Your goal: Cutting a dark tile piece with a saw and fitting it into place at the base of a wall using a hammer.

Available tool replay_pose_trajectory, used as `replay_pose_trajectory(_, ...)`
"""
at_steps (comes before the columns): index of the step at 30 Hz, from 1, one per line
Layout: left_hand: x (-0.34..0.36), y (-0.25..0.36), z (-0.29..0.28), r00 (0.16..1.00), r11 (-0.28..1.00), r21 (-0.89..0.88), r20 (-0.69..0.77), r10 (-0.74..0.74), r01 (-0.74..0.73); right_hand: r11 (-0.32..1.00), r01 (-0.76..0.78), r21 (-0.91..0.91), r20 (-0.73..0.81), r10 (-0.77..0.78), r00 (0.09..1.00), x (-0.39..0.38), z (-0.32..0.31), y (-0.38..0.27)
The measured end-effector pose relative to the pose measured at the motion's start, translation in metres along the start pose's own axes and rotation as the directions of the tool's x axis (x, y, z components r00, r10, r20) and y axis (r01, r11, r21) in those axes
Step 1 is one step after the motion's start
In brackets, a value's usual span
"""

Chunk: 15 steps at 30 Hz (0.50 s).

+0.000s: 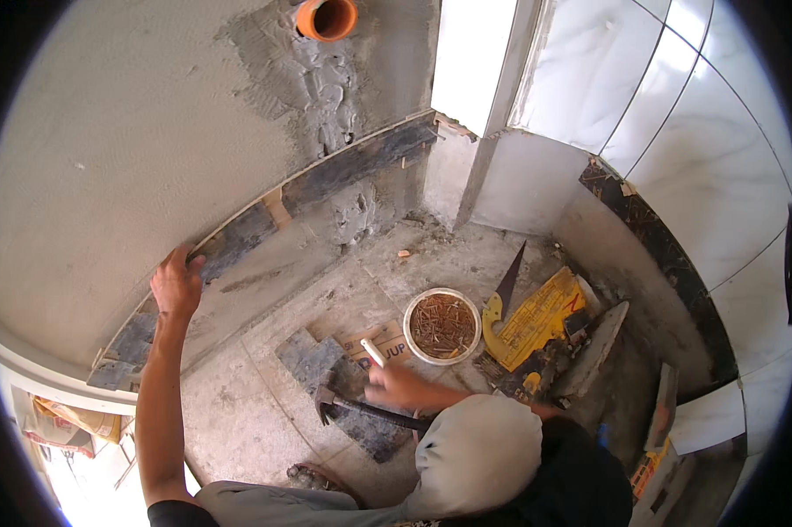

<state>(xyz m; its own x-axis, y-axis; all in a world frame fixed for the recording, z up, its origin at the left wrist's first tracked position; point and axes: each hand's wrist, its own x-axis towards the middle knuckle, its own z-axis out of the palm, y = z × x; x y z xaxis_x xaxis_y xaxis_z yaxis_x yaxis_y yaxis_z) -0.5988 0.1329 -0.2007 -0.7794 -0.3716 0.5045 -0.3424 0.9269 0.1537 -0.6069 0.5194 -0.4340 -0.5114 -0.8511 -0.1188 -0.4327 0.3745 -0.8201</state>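
Observation:
My left hand (176,283) presses against the top edge of a dark wooden batten (238,239) fixed along the plastered wall, its fingers curled over the edge and thumb apart. Blurred by motion, my right hand (394,386) is closed around a short white rod-like thing (372,352), whose kind I cannot make out. Just below that hand is a claw hammer (361,408) with a dark handle, above a dark board piece (374,437) on the floor. A white round tub (411,321) full of rusty nails (442,325) stands to the right of my right hand.
Beside the tub lies a handsaw (494,309) with a yellow handle, next to a yellow bag (536,321) and scrap boards (596,351). An orange pipe (327,18) sticks out of the wall. White tiles (677,167) cover the right wall above another dark batten (651,233).

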Motion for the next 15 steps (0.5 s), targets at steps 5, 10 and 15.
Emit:
replay_pose_trajectory(5, 0.004, 0.010, 0.003, 0.999, 0.997, -0.068, -0.006, 0.040, -0.040, 0.931, -0.270, 0.244, -0.063, 0.293, 0.954, 0.148, -0.187, -0.031)
replay_pose_trajectory(10, -0.002, -0.004, 0.003, 1.000, 0.995, -0.096, -0.009, 0.025, -0.025, 0.656, -0.280, 0.701, -0.241, 0.586, 0.774, 0.204, -0.271, -0.101)
replay_pose_trajectory(15, -0.003, -0.005, 0.003, 1.000, 0.992, -0.123, -0.021, 0.017, -0.020, 0.363, 0.034, 0.931, -0.261, 0.598, 0.758, 0.230, -0.263, -0.105)
